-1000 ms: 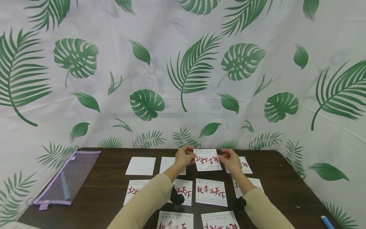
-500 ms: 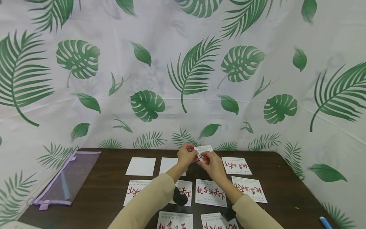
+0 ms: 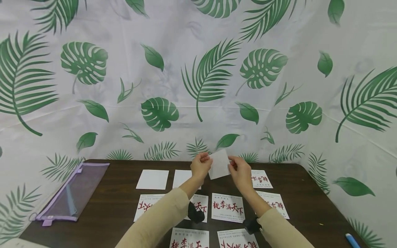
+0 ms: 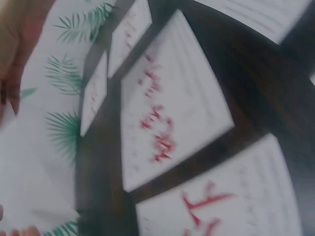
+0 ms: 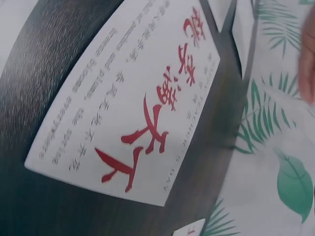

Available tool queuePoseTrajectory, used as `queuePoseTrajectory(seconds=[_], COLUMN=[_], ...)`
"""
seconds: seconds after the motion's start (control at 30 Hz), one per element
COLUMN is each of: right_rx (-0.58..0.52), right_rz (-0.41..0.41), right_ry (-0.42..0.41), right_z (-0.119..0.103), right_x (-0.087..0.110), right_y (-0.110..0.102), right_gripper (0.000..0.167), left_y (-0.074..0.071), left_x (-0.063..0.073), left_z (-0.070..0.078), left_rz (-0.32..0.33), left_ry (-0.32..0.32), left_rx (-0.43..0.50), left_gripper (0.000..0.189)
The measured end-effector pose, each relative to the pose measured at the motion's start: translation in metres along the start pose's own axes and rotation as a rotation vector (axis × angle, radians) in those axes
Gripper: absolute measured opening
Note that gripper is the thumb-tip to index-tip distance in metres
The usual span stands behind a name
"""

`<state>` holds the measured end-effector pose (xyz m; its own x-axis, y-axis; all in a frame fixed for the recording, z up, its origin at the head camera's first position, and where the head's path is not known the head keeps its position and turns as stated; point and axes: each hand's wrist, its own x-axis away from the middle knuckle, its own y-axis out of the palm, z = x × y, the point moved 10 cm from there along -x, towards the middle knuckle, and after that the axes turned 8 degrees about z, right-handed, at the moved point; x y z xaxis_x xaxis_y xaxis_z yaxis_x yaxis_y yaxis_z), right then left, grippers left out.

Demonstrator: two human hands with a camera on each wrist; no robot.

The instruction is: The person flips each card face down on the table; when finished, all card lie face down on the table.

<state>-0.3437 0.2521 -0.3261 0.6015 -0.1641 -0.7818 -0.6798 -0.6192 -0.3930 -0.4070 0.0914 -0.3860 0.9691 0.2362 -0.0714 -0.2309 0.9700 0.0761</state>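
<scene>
We see a thin, roughly square white card (image 3: 219,164) raised off the surface (image 3: 116,201), near its far edge and a little right of that edge's middle, with a plain side facing us. We find it standing up at a slant, its upper right corner highest and its lower left corner lowest, its left edge pinched by the left hand (image 3: 201,167) and its right edge by the right hand (image 3: 241,172).
</scene>
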Motion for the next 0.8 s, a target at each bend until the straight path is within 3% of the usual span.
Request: queuePoseTrajectory(seconds=[0.17, 0.3, 0.4, 0.53, 0.67, 0.8], right_rx=[-0.045, -0.058, -0.044, -0.006, 0.046, 0.075], right_rz=[-0.038, -0.066, -0.082, -0.117, -0.226, -0.367], right_ry=[0.187, 0.279, 0.316, 0.348, 0.403, 0.489], right_z=[0.023, 0.034, 0.043, 0.057, 0.073, 0.089], right_x=[0.002, 0.002, 0.002, 0.007, 0.018, 0.035], right_y=[0.000, 0.001, 0.003, 0.009, 0.019, 0.031], right_gripper=[0.026, 0.028, 0.030, 0.034, 0.038, 0.039], left_y=[-0.012, -0.012, -0.012, -0.011, -0.007, -0.001], left_x=[0.000, 0.002, 0.001, 0.002, 0.007, 0.011], left_z=[-0.018, -0.029, -0.029, -0.026, -0.024, -0.028], left_rz=[0.010, -0.030, -0.032, -0.044, -0.105, -0.173], left_ry=[0.004, -0.012, 0.017, 0.094, 0.179, 0.260], left_rx=[-0.174, -0.199, -0.221, -0.304, -0.420, -0.570], left_gripper=[0.042, 0.042, 0.040, 0.040, 0.040, 0.012])
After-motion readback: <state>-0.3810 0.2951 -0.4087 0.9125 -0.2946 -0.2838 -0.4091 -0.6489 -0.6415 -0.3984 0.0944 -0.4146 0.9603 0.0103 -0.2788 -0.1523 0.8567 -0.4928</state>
